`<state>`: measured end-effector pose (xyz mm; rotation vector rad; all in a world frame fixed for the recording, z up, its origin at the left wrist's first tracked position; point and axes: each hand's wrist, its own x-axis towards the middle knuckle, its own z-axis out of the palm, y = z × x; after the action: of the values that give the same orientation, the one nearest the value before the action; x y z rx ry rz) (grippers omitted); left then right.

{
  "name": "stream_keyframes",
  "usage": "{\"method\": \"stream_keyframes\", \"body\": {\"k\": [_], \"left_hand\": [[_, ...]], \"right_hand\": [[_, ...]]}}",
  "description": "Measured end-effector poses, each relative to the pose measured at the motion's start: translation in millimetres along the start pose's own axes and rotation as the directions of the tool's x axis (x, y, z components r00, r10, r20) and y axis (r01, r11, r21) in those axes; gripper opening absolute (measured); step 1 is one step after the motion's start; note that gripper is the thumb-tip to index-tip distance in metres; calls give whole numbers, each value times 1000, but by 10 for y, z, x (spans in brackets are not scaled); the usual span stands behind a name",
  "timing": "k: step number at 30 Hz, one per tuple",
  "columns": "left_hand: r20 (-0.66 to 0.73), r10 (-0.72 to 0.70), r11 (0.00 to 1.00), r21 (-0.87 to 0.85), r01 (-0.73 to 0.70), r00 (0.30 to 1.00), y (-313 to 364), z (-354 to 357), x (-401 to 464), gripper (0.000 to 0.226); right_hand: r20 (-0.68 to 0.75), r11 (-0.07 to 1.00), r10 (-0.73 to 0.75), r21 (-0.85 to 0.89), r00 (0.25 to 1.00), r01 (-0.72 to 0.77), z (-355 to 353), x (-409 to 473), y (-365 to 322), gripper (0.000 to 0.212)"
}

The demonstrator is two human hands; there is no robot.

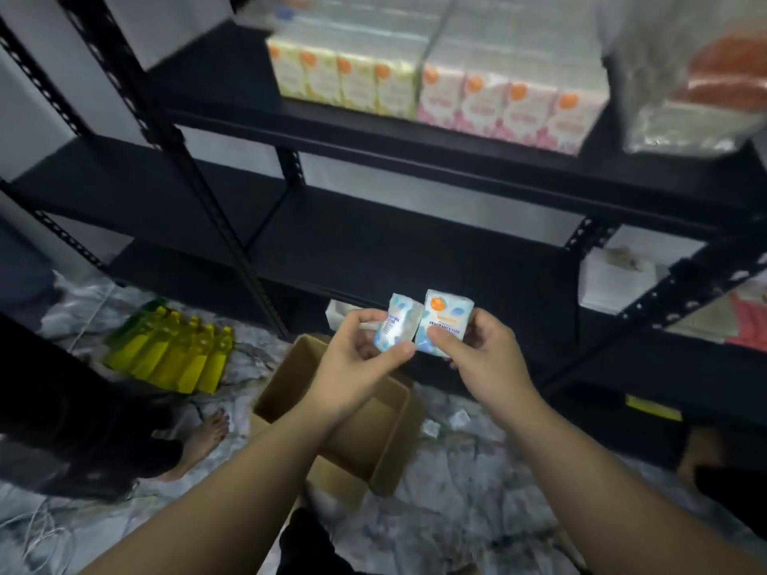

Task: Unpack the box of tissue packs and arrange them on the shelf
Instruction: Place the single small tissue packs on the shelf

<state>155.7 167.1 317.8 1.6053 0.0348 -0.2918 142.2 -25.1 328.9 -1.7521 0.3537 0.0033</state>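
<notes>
Both forearms are reaching forward over the open cardboard box [332, 412] on the floor. Left hand [357, 359] is pinching one blue tissue pack [396, 323], thumb across its lower front, fingers curled behind. Right hand [477, 350] is gripping a second blue tissue pack [446, 321] the same way. Both packs are standing upright, long axes vertical, printed faces toward the camera, edges nearly touching. Ahead, the black shelf [415, 251] is offering a bare middle tier; on the tier above, yellow packs [344, 78] and pink packs [506, 105] are standing in rows beside each other.
</notes>
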Motion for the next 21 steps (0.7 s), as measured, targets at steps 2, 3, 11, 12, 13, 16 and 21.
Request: {"method": "stream_keyframes", "body": {"k": [2,3,11,12,13,16,21], "left_hand": [[46,6,1000,-2,-6,999,163,-242,153,54],[55,8,1000,-3,-8,998,254,-439,274,51],[79,31,999,36,-34,996,986,-1645,1109,12],[77,44,998,34,-47,996,1068,-1778,1224,11],[76,56,998,33,-59,996,1148,-1895,1330,10],[90,84,996,17,-86,992,1333,-2159,1587,11],[67,45,997,-61,-41,997,1478,-2471,1897,11]], "right_hand": [[25,999,-35,-11,999,35,211,122,-234,22],[29,998,-54,-13,998,55,385,216,-369,24],[-38,994,-98,54,995,100,1373,744,-1282,25],[-52,992,-102,72,993,105,1482,811,-1384,24],[-70,989,-108,90,992,114,1580,874,-1480,23],[-118,986,-109,109,987,122,1825,1044,-1688,22],[-133,990,-99,89,986,111,2077,1320,-1906,17]]}}
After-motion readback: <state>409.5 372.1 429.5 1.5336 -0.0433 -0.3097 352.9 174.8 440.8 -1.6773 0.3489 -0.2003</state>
